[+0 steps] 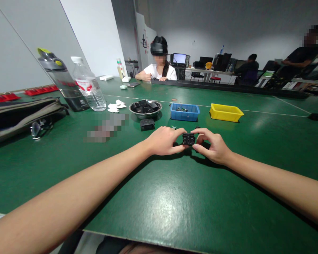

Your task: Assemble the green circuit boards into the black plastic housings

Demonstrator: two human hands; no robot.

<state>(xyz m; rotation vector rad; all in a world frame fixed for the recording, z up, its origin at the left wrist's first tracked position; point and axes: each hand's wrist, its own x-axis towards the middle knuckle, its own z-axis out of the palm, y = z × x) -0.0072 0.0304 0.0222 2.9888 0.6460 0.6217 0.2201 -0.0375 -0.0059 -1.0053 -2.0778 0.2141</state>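
Observation:
Between my two hands is a small black plastic block [188,139] with slots and small holes on the side facing me. My left hand [165,140] pinches its left end with thumb and forefinger. The thumb and forefinger of my right hand [213,145] grip its right end. Just beyond my left hand, a similar black plastic part [147,124] lies on the green table [159,197]. Behind that stands a metal bowl [145,114] heaped with black plastic parts [142,106]. A blue bin [184,115] with small pieces in it sits past my hands.
A yellow bin [226,114] stands at the right. On the left are a water bottle [88,88], a grey drinking bottle [65,83], crumpled tissue [116,106], glasses [37,129] and a bag [23,114]. Across the table a person [160,67] sits wearing a headset.

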